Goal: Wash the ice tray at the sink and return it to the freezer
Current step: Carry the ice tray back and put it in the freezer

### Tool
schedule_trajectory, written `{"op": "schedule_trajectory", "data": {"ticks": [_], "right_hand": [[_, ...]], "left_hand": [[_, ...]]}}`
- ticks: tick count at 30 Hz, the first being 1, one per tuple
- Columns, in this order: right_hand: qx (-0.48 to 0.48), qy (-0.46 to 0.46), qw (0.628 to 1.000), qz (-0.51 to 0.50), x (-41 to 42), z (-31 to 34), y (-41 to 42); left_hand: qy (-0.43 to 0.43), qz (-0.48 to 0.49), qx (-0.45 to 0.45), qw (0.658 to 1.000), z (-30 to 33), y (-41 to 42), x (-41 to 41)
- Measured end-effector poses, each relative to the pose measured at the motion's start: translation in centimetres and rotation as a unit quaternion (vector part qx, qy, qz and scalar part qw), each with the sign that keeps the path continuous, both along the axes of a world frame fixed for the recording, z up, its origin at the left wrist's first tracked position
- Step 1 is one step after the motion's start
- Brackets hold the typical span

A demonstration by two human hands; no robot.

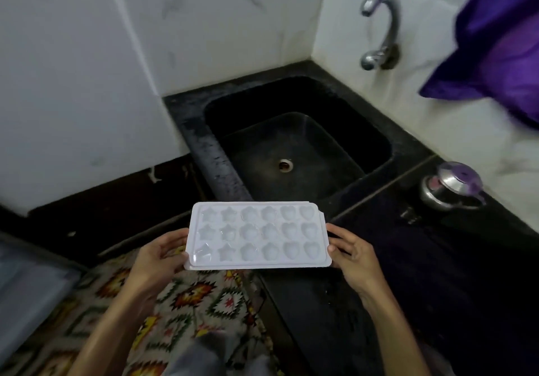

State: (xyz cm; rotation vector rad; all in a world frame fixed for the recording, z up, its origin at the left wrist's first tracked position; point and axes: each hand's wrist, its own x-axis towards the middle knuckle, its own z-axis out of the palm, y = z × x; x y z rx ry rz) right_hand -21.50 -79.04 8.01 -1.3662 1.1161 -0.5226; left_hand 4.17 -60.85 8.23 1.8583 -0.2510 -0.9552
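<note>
The ice tray (258,235) is held level in front of the sink (294,145), not yet over the basin, with the cavities facing up. It is gripped at one short end by the left hand (159,254), thumb on the rim and fingers curled beneath, and at the other by the right hand (354,254) in like manner. The step in hand is judged to be the carry to the sink; the tray is best brought forward under the tap (379,25), which is mounted on the wall behind and to the right of the sink, then tilted so that water runs across every cavity. The star, round and heart cavities appear empty, though thin residue cannot be ruled out. The sink holds nothing but its drain (285,165). A steel pot (450,186) stands on the counter right of the sink.
</note>
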Motion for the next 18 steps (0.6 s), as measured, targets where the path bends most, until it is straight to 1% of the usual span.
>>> {"op": "schedule_trajectory", "data": {"ticks": [5, 10, 15, 18], "right_hand": [[-0.006, -0.009, 0.991, 0.135, 4.7, -0.3, 1.1], [-0.009, -0.014, 0.966, 0.257, 10.1, -0.6, 3.5], [-0.026, -0.006, 0.925, 0.38, 16.4, -1.0, 7.8], [-0.032, -0.007, 0.898, 0.44, 20.1, -1.1, 11.5]], "left_hand": [[-0.004, 0.117, -0.002, 0.993, -0.2, 7.1, -0.6], [-0.001, 0.233, -0.005, 0.972, -0.9, 14.0, -1.4], [0.012, 0.362, -0.015, 0.932, -0.7, 21.0, -2.7], [0.017, 0.423, -0.012, 0.906, -0.6, 25.2, -3.3]]}}
